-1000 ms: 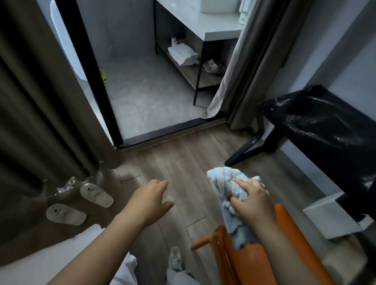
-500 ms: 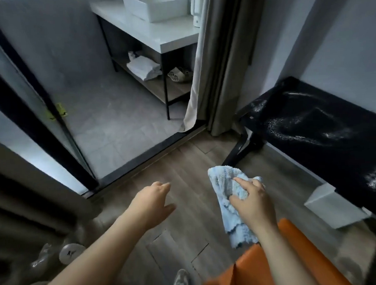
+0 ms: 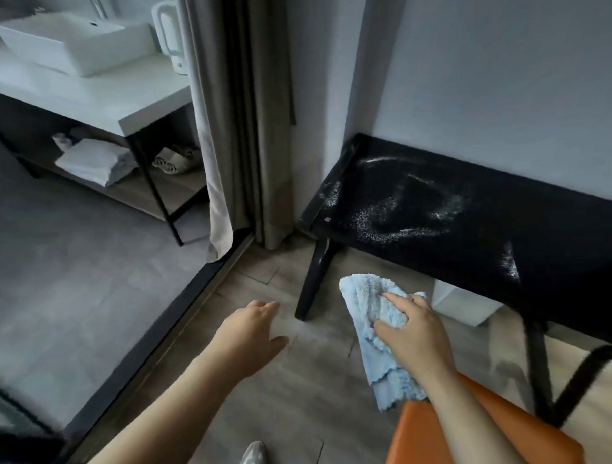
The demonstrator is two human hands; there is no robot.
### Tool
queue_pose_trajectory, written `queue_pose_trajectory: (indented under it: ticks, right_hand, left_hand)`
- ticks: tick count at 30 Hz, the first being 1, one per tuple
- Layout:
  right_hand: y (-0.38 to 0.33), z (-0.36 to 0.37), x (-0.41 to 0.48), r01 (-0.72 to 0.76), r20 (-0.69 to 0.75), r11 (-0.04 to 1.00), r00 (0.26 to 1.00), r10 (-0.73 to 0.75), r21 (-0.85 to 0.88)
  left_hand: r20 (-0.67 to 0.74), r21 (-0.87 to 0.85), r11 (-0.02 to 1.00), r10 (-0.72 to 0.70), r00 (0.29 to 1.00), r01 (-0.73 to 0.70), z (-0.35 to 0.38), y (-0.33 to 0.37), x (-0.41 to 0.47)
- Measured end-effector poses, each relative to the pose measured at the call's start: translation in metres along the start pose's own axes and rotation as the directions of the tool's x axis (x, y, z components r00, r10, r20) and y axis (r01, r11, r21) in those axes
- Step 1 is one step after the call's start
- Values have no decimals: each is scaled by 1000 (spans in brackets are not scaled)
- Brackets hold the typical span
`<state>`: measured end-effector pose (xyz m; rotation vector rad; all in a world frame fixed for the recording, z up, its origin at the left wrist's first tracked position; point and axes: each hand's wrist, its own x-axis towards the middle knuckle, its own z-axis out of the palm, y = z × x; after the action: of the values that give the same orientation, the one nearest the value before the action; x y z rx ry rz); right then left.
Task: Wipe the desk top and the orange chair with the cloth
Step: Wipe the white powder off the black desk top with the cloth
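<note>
My right hand (image 3: 412,336) is closed around the blue cloth (image 3: 375,320), with the pointing finger lying flat on top of it. My left hand (image 3: 247,334) is open and holds nothing; its fingers are loose and spread over the wood floor (image 3: 287,408).

The cloth is bunched up at the top and hangs down below my hand. It is in the air, not touching anything. Its bottom edge hangs just above the near corner of the orange chair (image 3: 447,439), which sits low on the right under my arm.

The black desk top (image 3: 454,218) is farther off to the right, against the wall. It has pale, dusty smears in swirls, most of them on its left half. I think the desk comes first.

To wipe it well, I would spread the cloth flatter under my palm, so more of it touches the top. I would start at the far left corner and pull in long, straight rows toward me, so the dust does not just get pushed around. My left hand could rest on the desk edge to steady me.

A white box (image 3: 465,305) sits on the floor under the desk.
</note>
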<state>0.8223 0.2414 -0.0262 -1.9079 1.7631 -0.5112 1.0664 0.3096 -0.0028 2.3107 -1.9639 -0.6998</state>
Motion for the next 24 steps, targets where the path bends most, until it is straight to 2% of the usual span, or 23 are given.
queue_pose_trajectory:
  ticks: [5,10,16,24]
  right_hand:
    - [-9,-2,24,-185,-140,980,971,194,73]
    - [2,-17,41,-306,-248,939,908,336,155]
    - [38,-46,81,-380,-334,906,843,422,187]
    - [104,-98,151,-436,-400,879,782,477,195]
  left_hand:
    - [46,5,987,160,986,-160,-33,2,70]
    - [133,38,949,306,943,-313,-42,32,126]
    - [226,49,897,419,880,-440,-45,89,200]
    - [292,5,873,466,836,-488,-46,187,285]
